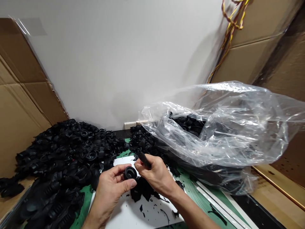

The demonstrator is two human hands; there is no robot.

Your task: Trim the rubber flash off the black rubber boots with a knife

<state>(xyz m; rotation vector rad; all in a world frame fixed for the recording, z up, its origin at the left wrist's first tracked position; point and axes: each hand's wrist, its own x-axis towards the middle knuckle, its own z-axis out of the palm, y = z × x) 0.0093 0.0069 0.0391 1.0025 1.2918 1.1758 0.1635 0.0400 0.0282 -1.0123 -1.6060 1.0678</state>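
Observation:
Between the thumb and fingers of my left hand point(113, 184) is a round black rubber part point(130, 173), its ringed open face turned up toward me. My right hand point(156, 173) is closed around a dark pen-like tool point(144, 160), close to the right side of the part. The tool's working tip is hidden by my fingers. Both hands are above a white board point(133, 211), where black rubber scraps point(144, 189) lie in a small heap below the part, with thin slivers scattered nearer to me.
A large pile of black ribbed rubber parts point(71, 149) covers the left side of the green surface point(82, 203). A clear plastic bag point(226, 140) with more black parts stands at the right. Cardboard point(23, 79) flanks the grey wall; twisted yellow-red wires point(228, 35) hang at upper right.

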